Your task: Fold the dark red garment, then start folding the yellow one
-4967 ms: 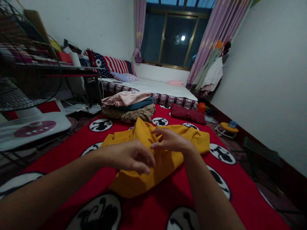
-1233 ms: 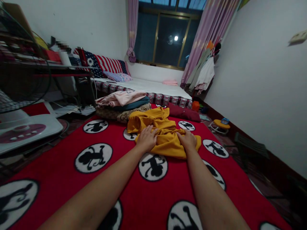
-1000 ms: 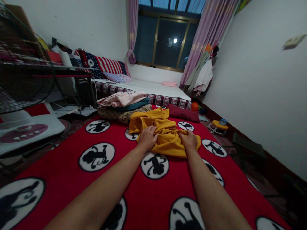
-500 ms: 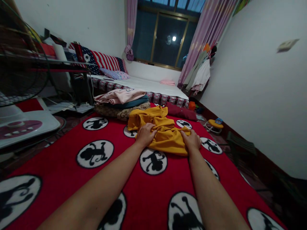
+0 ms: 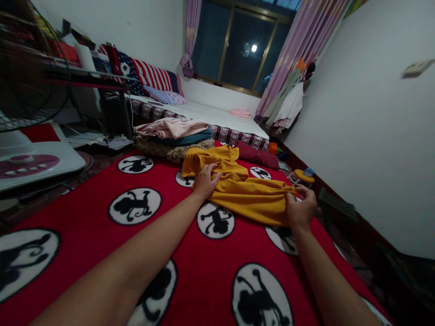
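A mustard-yellow garment [image 5: 244,192] lies crumpled on a red blanket [image 5: 190,253] printed with black-and-white round figures. My left hand [image 5: 205,181] presses on the garment's left side, fingers closed around a fold of it. My right hand [image 5: 301,207] pinches the garment's right end and holds it stretched out toward the right edge of the blanket. Between the two hands the cloth is drawn out long and flat; its far part stays bunched.
A stack of folded clothes [image 5: 175,138] sits behind the garment, a dark red folded piece [image 5: 257,156] to its right. A bed [image 5: 210,118] lies under the window. A floor fan [image 5: 23,113] stands at left; a small yellow toy [image 5: 303,175] and a dark stool [image 5: 336,208] at right.
My right hand has pulled the garment's right end out to the right, stretching the cloth. My left hand has stayed on the left side. The view has shifted slightly.
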Demonstrator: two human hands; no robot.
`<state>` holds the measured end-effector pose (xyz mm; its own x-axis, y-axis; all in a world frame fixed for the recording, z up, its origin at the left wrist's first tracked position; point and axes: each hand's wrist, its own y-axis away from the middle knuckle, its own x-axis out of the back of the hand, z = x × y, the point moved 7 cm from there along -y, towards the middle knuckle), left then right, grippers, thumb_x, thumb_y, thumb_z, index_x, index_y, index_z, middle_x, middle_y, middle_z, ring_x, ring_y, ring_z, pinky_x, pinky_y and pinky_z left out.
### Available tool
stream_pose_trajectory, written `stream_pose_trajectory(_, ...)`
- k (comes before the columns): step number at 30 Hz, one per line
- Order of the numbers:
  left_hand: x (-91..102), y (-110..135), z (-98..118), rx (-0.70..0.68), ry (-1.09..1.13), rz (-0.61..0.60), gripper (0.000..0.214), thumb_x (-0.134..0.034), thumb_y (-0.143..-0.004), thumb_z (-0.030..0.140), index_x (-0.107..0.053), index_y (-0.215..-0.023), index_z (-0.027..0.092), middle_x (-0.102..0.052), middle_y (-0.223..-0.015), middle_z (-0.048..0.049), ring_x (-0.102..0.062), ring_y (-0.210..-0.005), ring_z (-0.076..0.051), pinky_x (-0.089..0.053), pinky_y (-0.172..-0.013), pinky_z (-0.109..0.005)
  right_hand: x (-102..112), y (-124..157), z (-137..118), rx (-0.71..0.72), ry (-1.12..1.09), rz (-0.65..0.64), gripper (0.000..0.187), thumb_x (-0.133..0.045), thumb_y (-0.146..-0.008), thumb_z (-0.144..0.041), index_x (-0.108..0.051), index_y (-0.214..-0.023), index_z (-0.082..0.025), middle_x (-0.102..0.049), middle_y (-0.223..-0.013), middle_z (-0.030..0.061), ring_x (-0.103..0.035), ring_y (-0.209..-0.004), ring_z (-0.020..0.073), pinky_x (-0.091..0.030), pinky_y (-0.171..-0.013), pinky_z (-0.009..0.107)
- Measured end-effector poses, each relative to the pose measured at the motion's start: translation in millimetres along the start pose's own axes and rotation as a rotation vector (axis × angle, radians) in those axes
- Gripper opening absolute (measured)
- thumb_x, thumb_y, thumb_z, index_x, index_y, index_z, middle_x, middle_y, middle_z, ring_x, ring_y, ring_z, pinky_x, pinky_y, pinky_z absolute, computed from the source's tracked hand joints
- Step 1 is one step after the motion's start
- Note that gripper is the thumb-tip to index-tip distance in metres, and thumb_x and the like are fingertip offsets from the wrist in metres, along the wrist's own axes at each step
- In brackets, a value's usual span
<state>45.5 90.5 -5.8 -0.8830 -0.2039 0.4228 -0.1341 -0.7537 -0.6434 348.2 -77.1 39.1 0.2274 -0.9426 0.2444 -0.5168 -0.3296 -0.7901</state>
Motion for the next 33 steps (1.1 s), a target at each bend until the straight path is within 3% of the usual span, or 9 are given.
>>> stream_pose_trajectory(3, 2.8, -1.4, -2.9, 0.016, 0.051, 0.055, 0.024, -0.054, -0.089, 0.021, -0.060, -0.111, 0.015, -0.065, -0.106, -0.0094, -0.062, -0.096, -0.020, -0.048, -0.092, -0.033, -6.7, 2.8, -42.2, 0.178, -0.003, -0.115, 0.022, -0.058, -0.078, -0.028, -0.059, -0.098, -0.019, -0.063, -0.113, 0.0110, -0.058, -0.107, 0.0258, -0.042, -0.096, 0.044)
stream_pose_trajectory(6, 5.2, -2.0, -4.0, 0.013, 0.081, 0.083, 0.019, -0.051, -0.090, 0.020, -0.061, -0.105, 0.015, -0.066, -0.105, -0.0094, -0.062, -0.098, -0.020, -0.049, -0.090, -0.032, -47.6, 24.6, -86.0, 0.378, -0.008, -0.514, 0.027, -0.062, -0.080, -0.034, -0.062, -0.104, -0.022, -0.066, -0.110, 0.0092, -0.059, -0.105, 0.0270, -0.043, -0.094, 0.045)
stream_pose_trajectory(8, 6.8, -2.0, -4.6, 0.012, 0.090, 0.095, 0.018, -0.049, -0.091, 0.020, -0.062, -0.103, 0.015, -0.066, -0.104, -0.0092, -0.062, -0.099, -0.020, -0.049, -0.090, -0.032, -76.6, 49.7, -97.8, 0.480, 0.053, -0.741, 0.033, -0.069, -0.075, -0.038, -0.064, -0.104, -0.022, -0.066, -0.113, 0.0102, -0.057, -0.109, 0.0299, -0.042, -0.095, 0.047)
stream_pose_trajectory(10, 7.4, -1.8, -4.8, 0.010, 0.088, 0.094, 0.017, -0.048, -0.092, 0.019, -0.063, -0.100, 0.016, -0.067, -0.103, -0.0085, -0.062, -0.099, -0.019, -0.049, -0.090, -0.031, -97.0, 68.7, -92.4, 0.467, 0.090, -0.813, 0.031, -0.070, -0.075, -0.037, -0.064, -0.101, -0.021, -0.066, -0.115, 0.0113, -0.057, -0.110, 0.0302, -0.041, -0.095, 0.047)
stream_pose_trajectory(14, 4.7, -0.7, -0.4, -0.021, 0.068, 0.052, 0.016, -0.049, -0.090, 0.016, -0.064, -0.095, 0.017, -0.067, -0.097, -0.0069, -0.062, -0.096, -0.019, -0.048, -0.089, -0.030, -106.8, 82.6, -74.8, 0.387, -0.040, -0.709, 0.013, -0.063, -0.084, -0.032, -0.061, -0.086, -0.020, -0.068, -0.109, 0.0102, -0.061, -0.101, 0.0249, -0.045, -0.090, 0.040)
stream_pose_trajectory(22, 14.3, 15.3, 9.3, 0.019, -0.057, -0.081, 0.020, -0.050, -0.092, 0.021, -0.063, -0.105, 0.013, -0.063, -0.106, -0.0107, -0.059, -0.103, -0.021, -0.045, -0.096, -0.035, -72.7, 70.3, -72.1, 0.363, -0.199, -0.372, 0.017, -0.059, -0.088, -0.036, -0.061, -0.093, -0.020, -0.070, -0.096, 0.0065, -0.062, -0.090, 0.0230, -0.045, -0.087, 0.039)
stream_pose_trajectory(27, 22.2, 42.4, 24.3, -0.259, -0.164, -0.419, 0.045, -0.067, -0.082, 0.038, -0.058, -0.119, 0.015, -0.061, -0.113, -0.0106, -0.055, -0.106, -0.024, -0.045, -0.093, -0.036, -73.8, 68.8, -59.3, 0.212, -0.121, -0.323, 0.026, -0.052, -0.090, -0.045, -0.058, -0.087, -0.019, -0.063, -0.079, 0.0049, -0.058, -0.074, 0.0224, -0.044, -0.071, 0.035)
stream_pose_trajectory(30, 28.6, 51.1, 29.5, -0.400, -0.313, -0.579, 0.019, -0.064, -0.084, 0.027, -0.067, -0.100, 0.017, -0.064, -0.097, -0.0074, -0.057, -0.094, -0.022, -0.046, -0.082, -0.031, -72.5, 70.4, -64.0, 0.209, -0.158, -0.347, 0.025, -0.057, -0.087, -0.045, -0.056, -0.083, -0.020, -0.061, -0.077, 0.0031, -0.056, -0.073, 0.0205, -0.044, -0.070, 0.033)
stream_pose_trajectory(33, 50.1, 40.8, 41.7, -0.434, -0.304, -0.560, 0.012, -0.056, -0.086, 0.016, -0.068, -0.085, 0.017, -0.063, -0.086, -0.0055, -0.058, -0.085, -0.017, -0.045, -0.074, -0.026, -63.6, 69.0, -74.1, 0.273, -0.220, -0.339, 0.023, -0.060, -0.086, -0.041, -0.057, -0.079, -0.020, -0.062, -0.077, 0.0023, -0.057, -0.076, 0.0192, -0.044, -0.074, 0.032)
